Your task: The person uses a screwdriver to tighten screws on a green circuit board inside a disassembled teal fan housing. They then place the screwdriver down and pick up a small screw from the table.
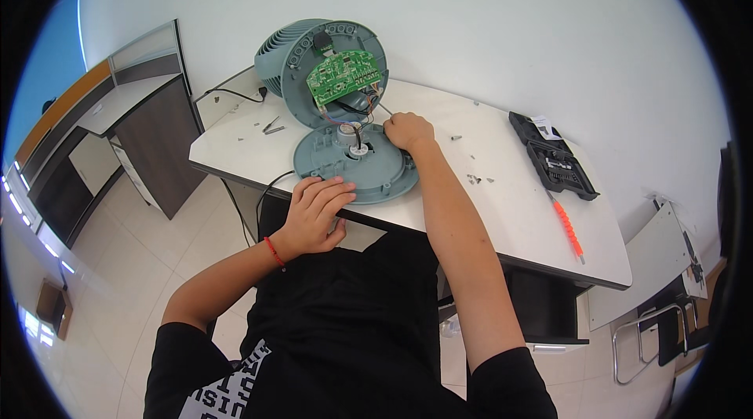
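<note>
A round grey-blue appliance base (321,154) lies flat near the table's front edge, a small motor (350,134) at its middle. Behind it stands the ribbed grey-blue housing (274,58), tilted to bare a green circuit board (342,74); thin wires (369,109) link the two parts. My left hand (314,215) rests with outstretched fingers on the base's near left rim, thumb lower down and apart. At the base's far right side, my right hand (409,134) is closed around a thin metal shaft (385,108), whose grip is hidden in the fist.
Loose screws and small parts (476,179) lie to the right, with metal bits (273,127) on the left. An opened black tool case (558,160) and an orange flexible shaft (566,229) occupy the right side. A black cable (271,184) hangs over the front edge.
</note>
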The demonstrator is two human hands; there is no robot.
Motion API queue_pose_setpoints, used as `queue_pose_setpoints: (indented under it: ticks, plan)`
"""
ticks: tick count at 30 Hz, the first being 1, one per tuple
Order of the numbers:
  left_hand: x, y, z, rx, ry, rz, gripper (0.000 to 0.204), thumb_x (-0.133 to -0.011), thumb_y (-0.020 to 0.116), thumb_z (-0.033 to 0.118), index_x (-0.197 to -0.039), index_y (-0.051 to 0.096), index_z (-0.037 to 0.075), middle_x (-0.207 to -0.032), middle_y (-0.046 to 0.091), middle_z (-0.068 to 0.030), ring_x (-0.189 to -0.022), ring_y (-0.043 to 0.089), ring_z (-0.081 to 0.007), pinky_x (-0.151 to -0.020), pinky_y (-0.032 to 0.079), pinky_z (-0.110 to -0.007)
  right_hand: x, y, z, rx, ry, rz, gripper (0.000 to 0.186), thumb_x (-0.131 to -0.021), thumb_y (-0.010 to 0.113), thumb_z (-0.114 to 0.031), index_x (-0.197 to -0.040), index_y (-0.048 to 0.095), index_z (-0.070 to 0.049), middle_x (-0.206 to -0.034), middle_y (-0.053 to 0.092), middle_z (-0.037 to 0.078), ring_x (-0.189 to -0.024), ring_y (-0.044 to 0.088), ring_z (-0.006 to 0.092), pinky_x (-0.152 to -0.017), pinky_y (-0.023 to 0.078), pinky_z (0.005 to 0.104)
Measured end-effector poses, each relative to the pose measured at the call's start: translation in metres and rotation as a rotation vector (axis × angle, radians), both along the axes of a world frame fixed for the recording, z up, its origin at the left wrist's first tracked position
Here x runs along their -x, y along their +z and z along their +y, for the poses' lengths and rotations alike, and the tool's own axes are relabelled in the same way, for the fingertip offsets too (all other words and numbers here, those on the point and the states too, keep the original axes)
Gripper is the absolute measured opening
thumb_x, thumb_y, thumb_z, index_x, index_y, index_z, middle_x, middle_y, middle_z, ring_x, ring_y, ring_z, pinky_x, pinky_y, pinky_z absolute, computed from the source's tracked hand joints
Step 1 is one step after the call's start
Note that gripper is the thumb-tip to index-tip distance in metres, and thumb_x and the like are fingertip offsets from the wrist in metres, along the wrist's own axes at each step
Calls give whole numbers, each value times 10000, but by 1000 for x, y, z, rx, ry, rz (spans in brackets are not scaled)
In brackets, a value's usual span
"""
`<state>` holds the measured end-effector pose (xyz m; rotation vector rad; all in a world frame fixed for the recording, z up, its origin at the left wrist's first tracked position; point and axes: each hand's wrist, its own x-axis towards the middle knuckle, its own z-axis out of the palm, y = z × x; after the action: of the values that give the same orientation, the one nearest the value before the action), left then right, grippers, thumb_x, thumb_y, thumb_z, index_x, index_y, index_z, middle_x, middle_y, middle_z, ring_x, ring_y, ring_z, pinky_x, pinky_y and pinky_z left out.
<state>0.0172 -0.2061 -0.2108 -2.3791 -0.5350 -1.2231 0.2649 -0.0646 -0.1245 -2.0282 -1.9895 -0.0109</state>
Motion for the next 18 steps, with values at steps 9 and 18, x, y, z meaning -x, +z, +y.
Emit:
queue_pose_setpoints:
  ticks: [9,18]
  plan:
    - [2,2,-2,25,13,36,571,-697,670,123,-1258,574,73,-1343,620,-74,-1275,551,-270,-1085,353,-485,-10,1,8,-25,21,73,409,-911,538,-358,-1153,749,-104,-1230,711,151,-1119,691,329,-914,562,464]
    - [3,14,-11,60,3,45,517,-730,672,138,-1240,610,81,-1360,605,-70,-1294,539,-250,-1112,345,-478,-133,68,-34,-459,100,839,503,-854,562,-117,-1356,583,-136,-796,567,31,-627,542,113,-488,488,300]
